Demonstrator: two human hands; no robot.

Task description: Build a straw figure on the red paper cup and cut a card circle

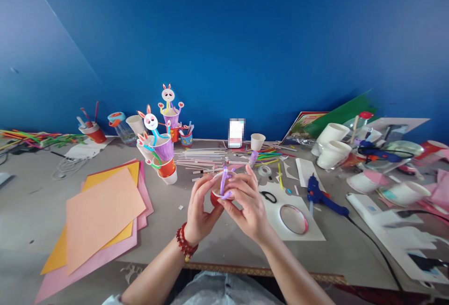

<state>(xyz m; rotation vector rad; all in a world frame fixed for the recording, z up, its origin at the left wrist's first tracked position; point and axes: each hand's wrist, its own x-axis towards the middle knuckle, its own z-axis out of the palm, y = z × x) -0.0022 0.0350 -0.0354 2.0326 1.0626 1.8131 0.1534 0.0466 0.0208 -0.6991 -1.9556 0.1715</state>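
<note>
My left hand (pixel 201 206) is wrapped round the side of a paper cup (pixel 215 198) with a red outside and a pale inside. Several purple strips, which look like pipe cleaners (pixel 223 182), stand up from the cup and bend over its rim. My right hand (pixel 247 202) has its thumb and fingers on a purple strip at the cup's near right side. Those fingers partly hide the cup. Just beyond my hands lie pale sticks (pixel 201 153) and a purple piece (pixel 253 157).
Two rabbit-faced cup figures (pixel 163 148) stand at the left, behind stacked coloured paper (pixel 105 216). To the right are scissors (pixel 269 197), a tape roll (pixel 293 219) on white paper, a blue glue gun (pixel 324 197) with its cord, and white cups (pixel 333 154). A blue wall (pixel 224 52) bounds the table.
</note>
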